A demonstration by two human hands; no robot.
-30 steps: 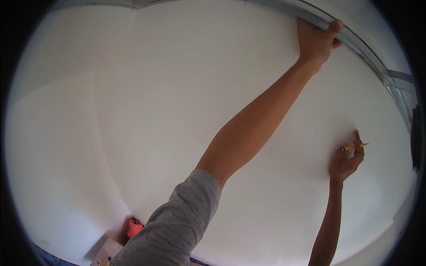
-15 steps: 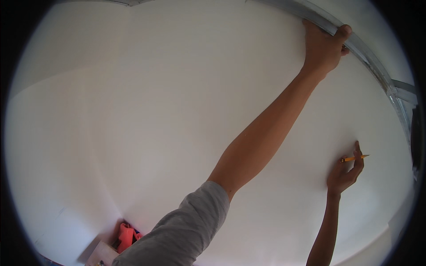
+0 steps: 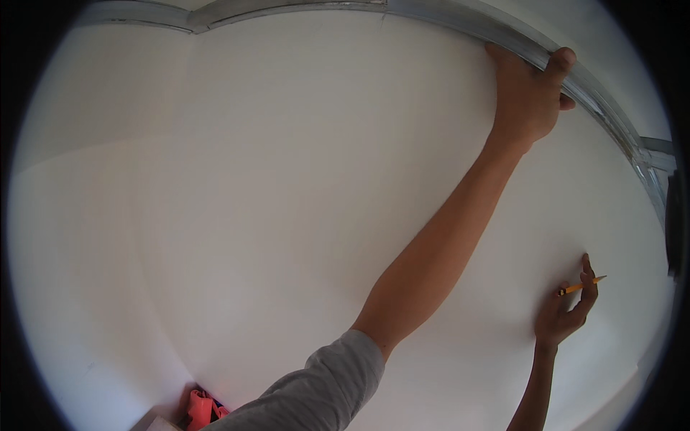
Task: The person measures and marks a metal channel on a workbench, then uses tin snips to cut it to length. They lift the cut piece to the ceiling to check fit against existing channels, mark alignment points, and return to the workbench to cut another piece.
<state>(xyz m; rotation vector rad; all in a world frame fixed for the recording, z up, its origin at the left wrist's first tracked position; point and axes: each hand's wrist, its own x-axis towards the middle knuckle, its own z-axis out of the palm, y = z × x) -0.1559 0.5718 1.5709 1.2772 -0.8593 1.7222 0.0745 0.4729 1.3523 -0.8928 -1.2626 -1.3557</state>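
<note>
My left arm, in a grey sleeve, stretches up across a broad white panel (image 3: 287, 179). At its end my left hand (image 3: 528, 97) grips the edge of a grey metal rail (image 3: 460, 25), its thumb over the rail and other fingers partly hidden against it. Lower on the right, my right hand (image 3: 564, 316) rests against the panel with one finger extended upward. A yellow pencil (image 3: 581, 286) lies across its fingers, held between them, with its tip pointing right.
The rail runs along the panel's top and curves down the right side, where another metal piece (image 3: 658, 147) joins it. A dark object (image 3: 674, 223) hangs at the right rim. In the lower left corner is a red-orange item (image 3: 201, 409) beside a pale box-like surface (image 3: 162, 424).
The view has tilted upward, so more of the rail shows at the top left and both hands appear lower. The left hand stays on the rail; the right keeps the pencil.
</note>
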